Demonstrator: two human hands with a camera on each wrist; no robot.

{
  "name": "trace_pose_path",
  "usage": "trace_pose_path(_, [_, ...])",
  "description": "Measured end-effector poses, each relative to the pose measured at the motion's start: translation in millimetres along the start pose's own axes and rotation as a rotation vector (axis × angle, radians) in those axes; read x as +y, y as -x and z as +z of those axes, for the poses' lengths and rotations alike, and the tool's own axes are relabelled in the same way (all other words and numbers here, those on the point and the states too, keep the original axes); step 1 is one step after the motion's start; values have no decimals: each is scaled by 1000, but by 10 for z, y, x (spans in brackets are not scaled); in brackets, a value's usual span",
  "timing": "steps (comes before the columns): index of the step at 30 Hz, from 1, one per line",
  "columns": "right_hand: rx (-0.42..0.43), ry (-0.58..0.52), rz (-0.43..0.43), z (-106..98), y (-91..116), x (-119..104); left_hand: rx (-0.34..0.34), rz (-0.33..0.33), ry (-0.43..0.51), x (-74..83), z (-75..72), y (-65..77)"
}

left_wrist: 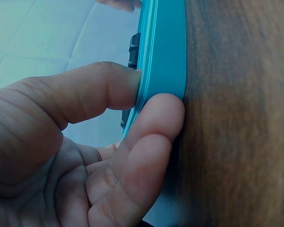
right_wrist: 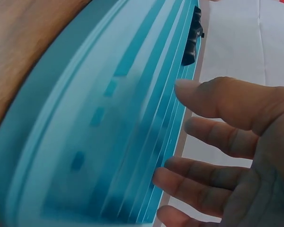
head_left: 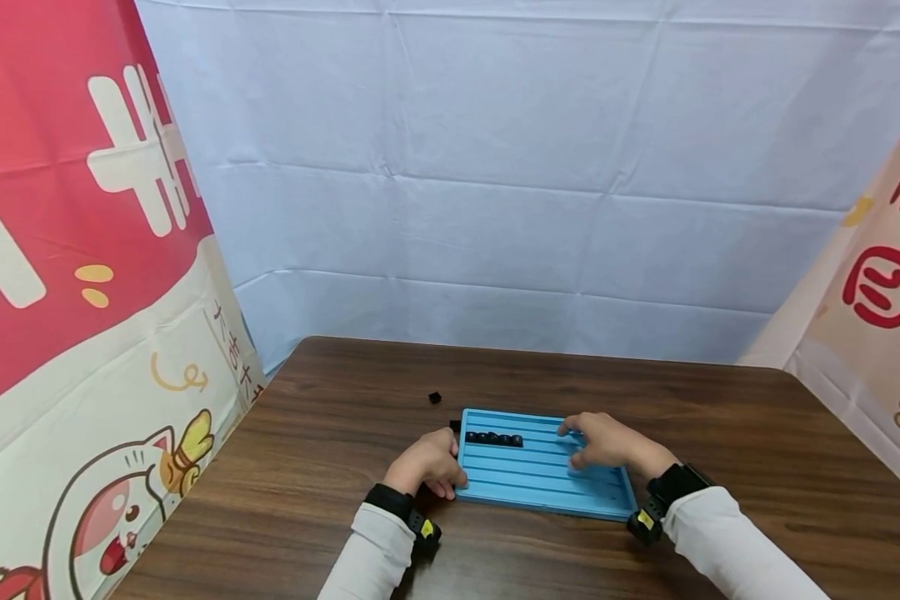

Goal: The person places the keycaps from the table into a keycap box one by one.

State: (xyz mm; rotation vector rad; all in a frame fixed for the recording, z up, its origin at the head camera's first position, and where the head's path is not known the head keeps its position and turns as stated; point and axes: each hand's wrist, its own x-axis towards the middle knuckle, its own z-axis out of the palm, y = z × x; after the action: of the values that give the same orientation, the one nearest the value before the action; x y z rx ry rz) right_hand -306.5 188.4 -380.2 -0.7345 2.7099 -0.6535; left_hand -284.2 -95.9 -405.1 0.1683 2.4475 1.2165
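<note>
A light blue tray [head_left: 540, 487] with long parallel ridges lies on the table. Its left edge is pinched by my left hand [head_left: 427, 465]; the left wrist view shows the thumb on the rim and fingertips against the outer side wall. Over the tray's right part hovers my right hand [head_left: 607, 442], fingers spread and loosely bent, holding nothing. Several small black pieces [head_left: 495, 439] sit side by side in one groove near the tray's back left. In the right wrist view, these black pieces [right_wrist: 193, 40] appear beyond the thumb tip.
One small black piece [head_left: 435, 398] lies on the brown wooden table [head_left: 330, 467] behind the tray. Another black object [head_left: 454, 426] shows at the tray's back left corner, partly hidden. A pale cloth [head_left: 495, 208] hangs behind the table, with printed cloths at both sides.
</note>
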Motion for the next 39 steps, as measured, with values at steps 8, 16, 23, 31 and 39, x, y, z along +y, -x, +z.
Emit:
trace_pose_path(8, [19, 36, 5, -4, 78, 74, 0, 1, 9, -3, -20, 18])
trace_pose_path(16, [27, 57, 7, -61, 177, 120, -4, 0, 6, -13, -11, 13])
trace_pose_path(23, [40, 65, 4, -122, 279, 153, -3, 12, 8, -18, -12, 19])
trace_pose_path(31, [35, 24, 60, -128, 383, 230, 5, 10, -3, -28, -27, 17])
trace_pose_path(39, [11, -31, 110, -119, 474, 310, 8, 6, -7, -27, -31, 32])
